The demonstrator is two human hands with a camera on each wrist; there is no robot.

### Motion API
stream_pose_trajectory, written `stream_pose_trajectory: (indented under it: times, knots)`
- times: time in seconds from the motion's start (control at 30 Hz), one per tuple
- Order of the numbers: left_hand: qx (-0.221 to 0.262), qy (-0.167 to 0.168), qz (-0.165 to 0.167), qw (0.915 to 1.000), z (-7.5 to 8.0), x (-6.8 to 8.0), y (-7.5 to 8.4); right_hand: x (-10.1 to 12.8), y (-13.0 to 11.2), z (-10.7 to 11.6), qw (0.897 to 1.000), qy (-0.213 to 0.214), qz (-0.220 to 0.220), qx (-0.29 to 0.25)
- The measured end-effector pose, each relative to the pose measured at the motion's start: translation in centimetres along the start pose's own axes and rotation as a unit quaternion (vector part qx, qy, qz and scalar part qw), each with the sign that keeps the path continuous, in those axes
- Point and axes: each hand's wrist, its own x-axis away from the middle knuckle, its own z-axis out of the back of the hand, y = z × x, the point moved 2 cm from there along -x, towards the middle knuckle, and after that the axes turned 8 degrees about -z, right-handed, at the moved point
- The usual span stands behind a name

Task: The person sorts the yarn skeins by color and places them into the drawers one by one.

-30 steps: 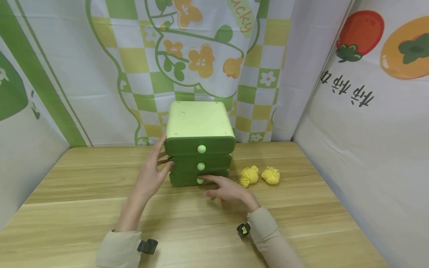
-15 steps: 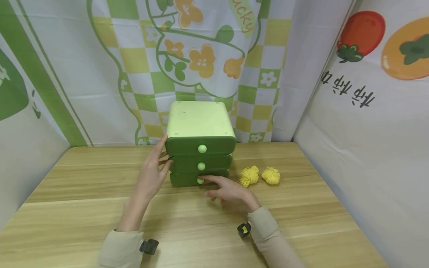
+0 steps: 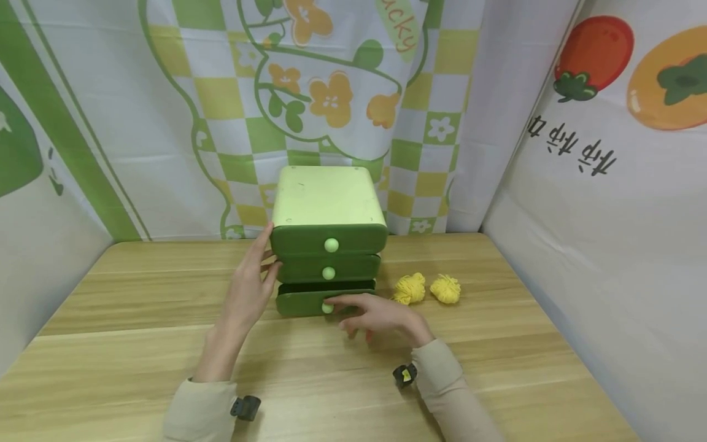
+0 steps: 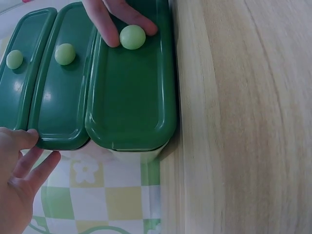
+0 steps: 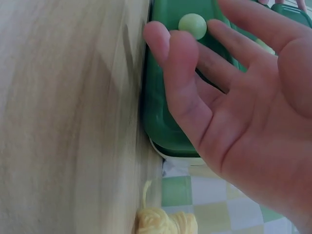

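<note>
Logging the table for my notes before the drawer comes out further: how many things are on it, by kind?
Drawer chest: 1
Drawers in it, counted by knobs: 3, top, middle, bottom
Yellow yarn balls: 2
Total on the wooden table: 3 separate things

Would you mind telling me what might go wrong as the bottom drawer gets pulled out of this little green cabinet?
1. The right hand only pinches the small round knob with its fingertips, so the grip might slip off.
2. The left hand merely rests against the side of the cabinet; a sticking bottom drawer could drag the whole unit forward.
3. The two yellow yarn balls lie close to the right wrist and may get knocked away.
</note>
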Motion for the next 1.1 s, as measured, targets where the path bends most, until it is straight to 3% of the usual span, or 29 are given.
stream_pose_trajectory:
  times: [0.37,0.67,1.1]
  knots:
    - [0.011,-0.002,-0.018,0.9998,0.1,0.1,-0.2,1.0,0.0,0.6,0.998,-0.063,0.002,0.017]
    - [0.015,-0.004,-0.008,0.9999,0.2,0.0,-0.3,2.4,-1.5,0.3,0.988,-0.141,-0.042,0.038]
    - [0.010,-0.013,-0.001,0.9999,0.1,0.0,-0.2,3.3,-3.5,-0.8,0.980,-0.173,-0.058,0.080]
